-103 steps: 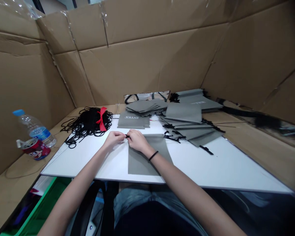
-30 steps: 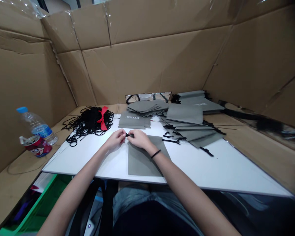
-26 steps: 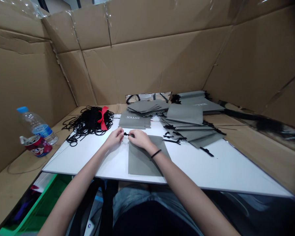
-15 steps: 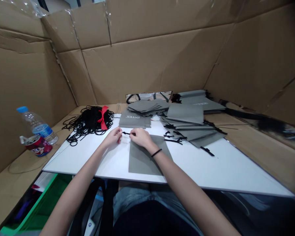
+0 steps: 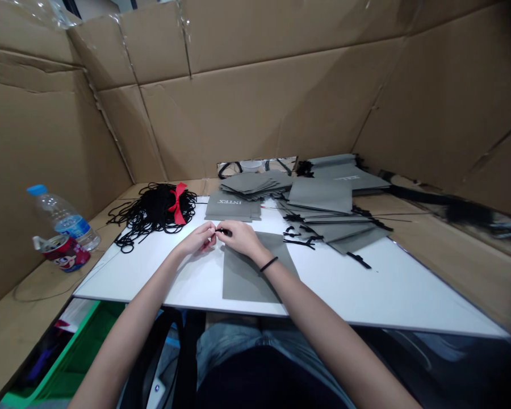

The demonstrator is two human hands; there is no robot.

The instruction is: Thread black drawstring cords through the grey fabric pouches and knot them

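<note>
A flat grey paper bag (image 5: 247, 272) lies on the white board (image 5: 366, 289) in front of me. My left hand (image 5: 198, 239) and my right hand (image 5: 237, 236) meet at the bag's top left corner. Both pinch a short black cord (image 5: 221, 231) between their fingertips. My right wrist, with a black band on it, rests over the bag.
A bundle of black cords with a red tie (image 5: 155, 211) lies at the left back. Stacks of grey bags (image 5: 319, 199) with cord handles fill the back middle and right. A water bottle (image 5: 62, 218) and a red can (image 5: 63, 254) stand at the left. Cardboard walls enclose the bench.
Half a second ago the hands were slightly apart with the cord stretched between them. Now they have closed together again over the cord at the bag's corner.
</note>
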